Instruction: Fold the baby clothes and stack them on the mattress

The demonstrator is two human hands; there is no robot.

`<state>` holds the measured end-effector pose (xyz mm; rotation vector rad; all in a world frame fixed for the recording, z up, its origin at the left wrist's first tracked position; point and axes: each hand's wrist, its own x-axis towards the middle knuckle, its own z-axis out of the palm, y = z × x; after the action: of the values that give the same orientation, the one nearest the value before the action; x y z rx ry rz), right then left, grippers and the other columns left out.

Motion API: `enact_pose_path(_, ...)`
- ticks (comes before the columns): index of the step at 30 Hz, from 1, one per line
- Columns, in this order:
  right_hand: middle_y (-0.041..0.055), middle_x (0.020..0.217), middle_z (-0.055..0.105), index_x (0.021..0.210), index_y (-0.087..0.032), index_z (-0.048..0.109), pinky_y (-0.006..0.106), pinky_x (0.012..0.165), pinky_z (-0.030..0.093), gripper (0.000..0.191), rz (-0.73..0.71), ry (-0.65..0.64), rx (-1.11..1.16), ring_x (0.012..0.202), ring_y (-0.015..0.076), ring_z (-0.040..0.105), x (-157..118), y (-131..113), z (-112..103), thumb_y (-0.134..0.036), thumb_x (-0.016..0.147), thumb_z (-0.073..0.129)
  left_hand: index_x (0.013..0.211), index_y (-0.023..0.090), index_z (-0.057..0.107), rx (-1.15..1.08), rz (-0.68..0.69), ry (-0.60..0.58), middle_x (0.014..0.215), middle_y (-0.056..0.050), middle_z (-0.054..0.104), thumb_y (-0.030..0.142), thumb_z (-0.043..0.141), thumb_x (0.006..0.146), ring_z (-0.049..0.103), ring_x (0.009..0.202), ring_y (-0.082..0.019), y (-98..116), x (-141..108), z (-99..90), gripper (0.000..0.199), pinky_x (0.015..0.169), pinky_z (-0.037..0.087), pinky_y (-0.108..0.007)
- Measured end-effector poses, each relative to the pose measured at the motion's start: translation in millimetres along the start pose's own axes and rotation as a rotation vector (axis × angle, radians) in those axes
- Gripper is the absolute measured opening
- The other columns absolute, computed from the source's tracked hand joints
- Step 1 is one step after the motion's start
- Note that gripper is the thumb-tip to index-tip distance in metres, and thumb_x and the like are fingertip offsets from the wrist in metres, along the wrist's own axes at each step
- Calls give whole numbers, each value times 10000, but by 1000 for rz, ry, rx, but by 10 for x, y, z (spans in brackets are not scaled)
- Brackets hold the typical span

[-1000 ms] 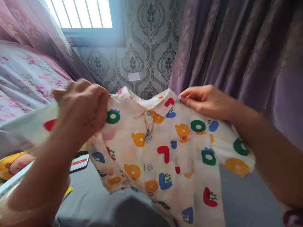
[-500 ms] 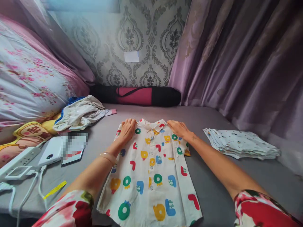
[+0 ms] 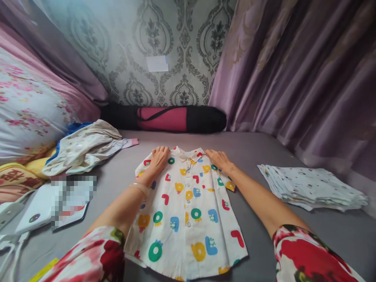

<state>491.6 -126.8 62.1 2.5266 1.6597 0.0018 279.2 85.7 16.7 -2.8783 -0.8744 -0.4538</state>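
A small white button-up shirt printed with red, green, blue and yellow figures lies front side up, collar away from me. Its short sleeves spread to either side. My left hand is closed on the left shoulder seam beside the collar, with the fingertips curled over the far edge. On the opposite shoulder, my right hand grips the cloth in the same way, partly covering it. The shirt's lower hem lies nearest me.
Folded white patterned cloths are stacked at right. Crumpled clothes lie at left, above a white power bank, a partly blurred phone and cables. A black and magenta roll bag rests along the wall on the grey bed sheet.
The view has shifted slightly. The sleeves show spread further outward, and the hem appears drawn away from me. Both hands stay at the shoulders.
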Motion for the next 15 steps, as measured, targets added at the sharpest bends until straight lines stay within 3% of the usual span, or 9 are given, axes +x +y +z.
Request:
enact_pose_path(9, 127, 1158, 623, 1237, -245, 503, 357, 810, 419, 349, 0, -6, -13, 998, 253, 632, 373, 230, 69, -205, 990, 260, 1017, 175, 554, -55, -34, -44, 1045, -166, 586, 138, 277, 926, 490, 999, -302, 53, 334, 162, 294, 872, 312, -418)
enact_pose_path(15, 108, 1137, 642, 1082, -210, 615, 312, 831, 409, 255, 117, 20, 411, 1033, 230, 582, 542, 285, 269, -306, 952, 418, 891, 176, 590, -302, -171, -235, 1009, -148, 641, 269, 431, 894, 552, 1033, -317, -4, 582, 185, 184, 916, 320, -448)
